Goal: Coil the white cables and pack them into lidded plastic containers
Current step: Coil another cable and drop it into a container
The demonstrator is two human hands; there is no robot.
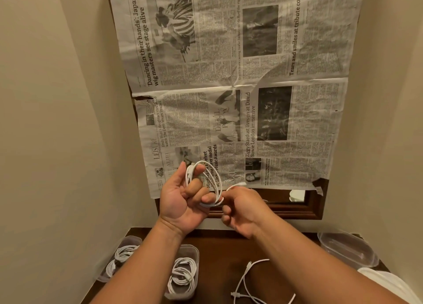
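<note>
A white cable (215, 184) is wound in loops around the fingers of my left hand (183, 200), raised in front of the wall. My right hand (245, 210) pinches the cable's free end beside the loops, with the plug sticking out above its fingers. Below, two clear plastic containers (194, 252) (135, 239) on the dark wooden table (219, 258) each hold coiled white cables. A loose white cable (249, 280) lies uncoiled on the table under my right forearm.
An empty clear container (348, 248) stands at the right of the table, with a white lid (389, 283) in front of it. Newspaper (240, 86) covers a wood-framed mirror (297, 207) on the wall. Cream walls close in on both sides.
</note>
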